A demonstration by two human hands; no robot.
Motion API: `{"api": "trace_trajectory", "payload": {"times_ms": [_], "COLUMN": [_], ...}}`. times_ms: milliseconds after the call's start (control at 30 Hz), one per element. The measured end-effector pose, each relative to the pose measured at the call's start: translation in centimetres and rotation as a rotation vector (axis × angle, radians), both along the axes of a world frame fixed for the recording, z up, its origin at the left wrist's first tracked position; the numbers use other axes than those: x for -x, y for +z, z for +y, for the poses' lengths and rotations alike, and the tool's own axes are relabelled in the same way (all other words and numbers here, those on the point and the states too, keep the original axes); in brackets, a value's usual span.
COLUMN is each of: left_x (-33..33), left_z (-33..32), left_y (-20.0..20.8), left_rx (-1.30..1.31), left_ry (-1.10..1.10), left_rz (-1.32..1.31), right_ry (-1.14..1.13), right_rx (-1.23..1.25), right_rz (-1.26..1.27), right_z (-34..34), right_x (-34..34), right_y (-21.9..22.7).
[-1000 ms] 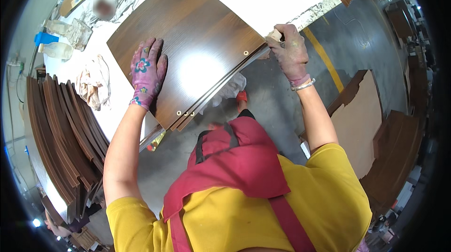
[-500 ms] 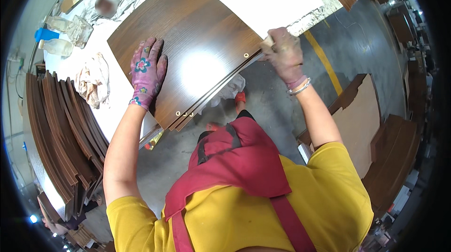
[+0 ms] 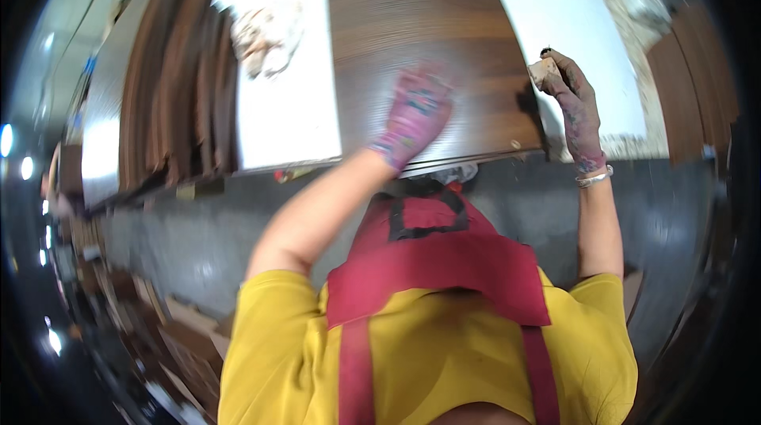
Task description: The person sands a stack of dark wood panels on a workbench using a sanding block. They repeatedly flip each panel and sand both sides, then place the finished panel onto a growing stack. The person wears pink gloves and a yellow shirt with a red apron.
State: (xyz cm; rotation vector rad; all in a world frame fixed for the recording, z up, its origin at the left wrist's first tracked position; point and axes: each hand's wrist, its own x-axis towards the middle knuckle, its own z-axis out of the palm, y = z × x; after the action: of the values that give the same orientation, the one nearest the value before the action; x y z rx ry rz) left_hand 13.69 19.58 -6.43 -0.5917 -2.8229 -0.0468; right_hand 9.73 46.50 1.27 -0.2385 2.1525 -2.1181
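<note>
Head | left hand [image 3: 418, 112] blurred | right hand [image 3: 579, 106] partly hides pale block [image 3: 542, 71]

A blurred left hand [image 3: 416, 116] perhaps touches a brown board [image 3: 436, 21]; a right hand [image 3: 579, 108] hides part of a pale block [image 3: 543, 70], while the lower edge crops a yellow shirt [image 3: 444, 346].

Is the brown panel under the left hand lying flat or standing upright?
Lying flat: the brown panel shows its broad face beneath the left hand.
</note>
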Motion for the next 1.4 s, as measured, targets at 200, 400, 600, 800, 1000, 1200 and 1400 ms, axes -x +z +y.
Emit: {"api": "trace_trajectory", "payload": {"times_ms": [200, 400, 600, 800, 1000, 1200, 1400], "left_x": [-3.5, -1.4, -2.3, -2.7, -1.5, -1.2, -1.4], "left_z": [4.5, -0.8, 0.6, -1.5, -1.0, -1.7, -1.4], "left_y": [-3.8, -2.5, -7.0, -1.1, -0.3, 1.1, 0.9], "left_rx": [-0.167, -0.26, -0.459, -0.282, -0.311, -0.285, -0.288], "left_ry": [-0.072, 0.099, 0.225, 0.076, 0.118, 0.111, 0.14], "left_rz": [0.095, 0.038, 0.008, -0.021, -0.043, -0.159, -0.22], "right_ry": [0.829, 1.415, 1.552, 1.731, 1.626, 1.403, 1.228], "right_rx": [-0.205, -0.419, -0.665, -0.51, -0.594, -0.941, -0.991], "right_rz": [-0.102, 0.561, 0.951, 0.761, 0.784, 0.808, 0.618], "right_z": [-15.0, -27.9, -31.5, -30.7, -32.6, -34.9, -36.3], "right_x": [1.5, -1.8, 0.8, -0.7, 6.3, 14.7, 20.9], "right_y": [3.2, 0.8, -2.3, -1.5, -2.2, -0.7, -0.4]}}
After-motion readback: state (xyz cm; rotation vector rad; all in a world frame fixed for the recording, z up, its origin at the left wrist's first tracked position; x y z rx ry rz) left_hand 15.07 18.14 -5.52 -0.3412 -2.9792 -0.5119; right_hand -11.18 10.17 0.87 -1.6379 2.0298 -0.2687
